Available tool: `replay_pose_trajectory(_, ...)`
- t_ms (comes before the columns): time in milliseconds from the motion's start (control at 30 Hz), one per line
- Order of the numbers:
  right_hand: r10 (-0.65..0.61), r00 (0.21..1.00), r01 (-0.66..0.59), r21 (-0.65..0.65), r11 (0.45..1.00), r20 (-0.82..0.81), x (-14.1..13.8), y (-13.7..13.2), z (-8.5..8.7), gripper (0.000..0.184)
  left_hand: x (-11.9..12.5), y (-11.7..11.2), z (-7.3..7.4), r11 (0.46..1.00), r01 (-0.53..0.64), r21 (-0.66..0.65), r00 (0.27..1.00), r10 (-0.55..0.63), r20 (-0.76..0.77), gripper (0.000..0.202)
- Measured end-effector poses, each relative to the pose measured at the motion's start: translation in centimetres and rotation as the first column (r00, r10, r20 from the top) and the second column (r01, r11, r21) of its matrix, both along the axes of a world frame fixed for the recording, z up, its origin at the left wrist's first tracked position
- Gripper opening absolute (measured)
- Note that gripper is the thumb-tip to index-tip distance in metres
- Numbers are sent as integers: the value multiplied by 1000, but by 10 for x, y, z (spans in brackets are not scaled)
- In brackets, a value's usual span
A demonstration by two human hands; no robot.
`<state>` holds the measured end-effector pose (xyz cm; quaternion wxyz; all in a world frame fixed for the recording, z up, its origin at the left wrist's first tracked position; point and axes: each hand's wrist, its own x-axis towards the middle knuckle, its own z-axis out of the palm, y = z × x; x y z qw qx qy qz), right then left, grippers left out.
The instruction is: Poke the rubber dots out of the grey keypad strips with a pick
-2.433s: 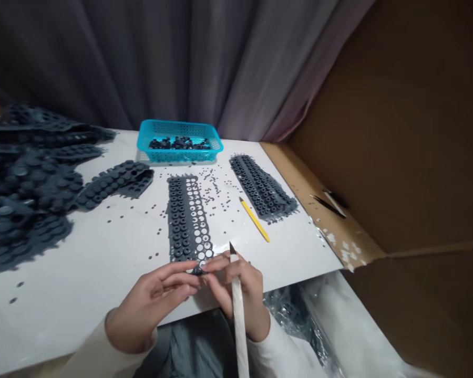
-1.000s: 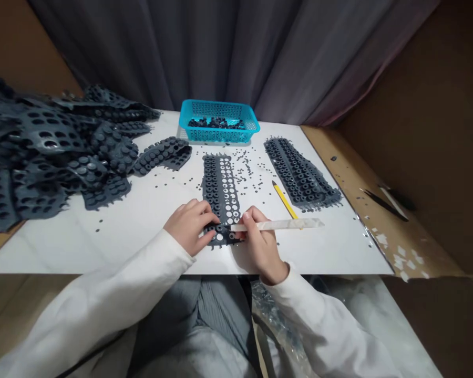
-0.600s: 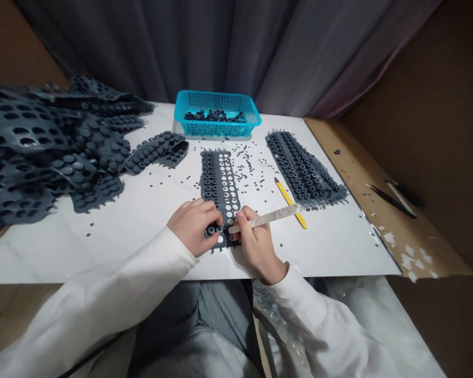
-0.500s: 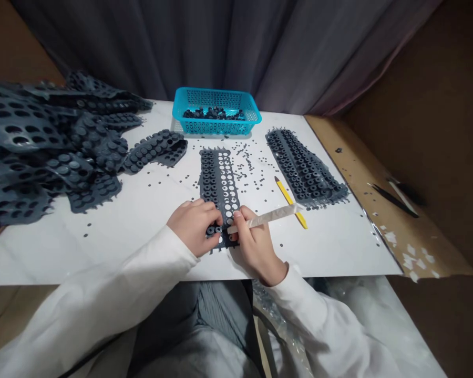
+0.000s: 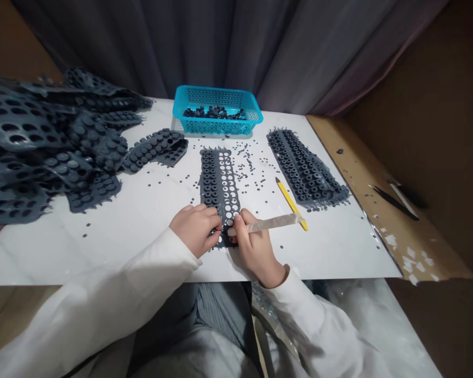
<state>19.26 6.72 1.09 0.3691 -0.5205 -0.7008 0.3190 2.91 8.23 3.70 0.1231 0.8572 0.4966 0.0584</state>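
Observation:
A dark grey rubber sheet lies lengthwise before me, with ring-shaped parts in its left rows and open round holes in its right rows. My left hand is closed over its near left part, thumb and fingers bent in at the edge of the rows. In my right hand is a thin, pale, flat stick-like tool, apparently wrapped in tape. Its inner end meets the sheet beside my left fingertips, and its outer end points right. What exactly lies under the fingertips is hidden.
Behind the sheet stands a blue basket with small dark parts. Dark perforated sheets are heaped at left. Another filled sheet and a yellow pen-like tool lie right. Tiny dark discs are scattered about; dark tweezers-like tools lie far right.
The outer end of the pale tool has dipped slightly. My left fingers now cover the ring parts that showed beside them. Both hands stay at the same place on the sheet.

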Motion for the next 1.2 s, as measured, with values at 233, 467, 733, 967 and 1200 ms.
replay_pose_trajectory(233,3,998,-5,26,1000,63,0,-1,2,30,-8,-6,-16,999,-21,46,984,12,179,9)
replay_pose_trajectory(467,2,996,-3,12,1000,90,0,-1,2,30,-14,-9,-24,979,-167,-119,831,205,517,11)
replay_pose_trajectory(733,6,1000,-5,-21,1000,15,-1,-1,5,31,-25,-3,-18,676,-171,-717,141,737,661,27)
replay_pose_trajectory(967,-111,972,94,-89,992,-205,0,2,3,35,-23,11,11,433,213,-876,44,891,451,30)
replay_pose_trajectory(1200,-70,994,62,-92,994,-85,-4,5,3,32,-19,26,13,560,143,-816,289,765,576,19)
